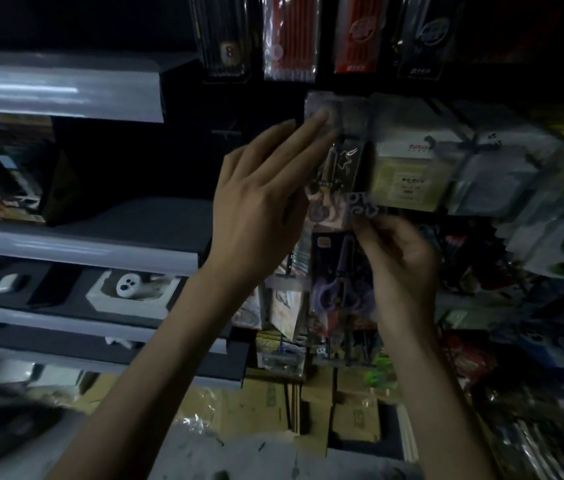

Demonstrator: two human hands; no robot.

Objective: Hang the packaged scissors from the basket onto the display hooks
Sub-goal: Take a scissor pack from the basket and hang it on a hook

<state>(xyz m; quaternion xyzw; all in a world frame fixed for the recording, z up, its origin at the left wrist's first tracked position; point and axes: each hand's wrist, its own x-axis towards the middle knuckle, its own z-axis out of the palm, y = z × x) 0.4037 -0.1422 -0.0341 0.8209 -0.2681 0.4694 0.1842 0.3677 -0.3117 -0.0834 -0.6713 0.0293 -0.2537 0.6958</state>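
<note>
A clear pack of scissors (337,157) is held up against the dark display wall. My left hand (263,199) lies along its left side, fingers straight, fingertips on the pack's top corner. My right hand (401,258) pinches the pack's bottom edge from below. Another scissors pack (339,292) with purple handles hangs just beneath. The hook behind the pack's top is hidden. The basket is out of view.
Packs of pens (291,39) hang in the row above. Boxed goods (408,168) and other packets crowd the right. Grey shelves (66,251) with small items run along the left. Cardboard boxes (273,403) sit on the floor below.
</note>
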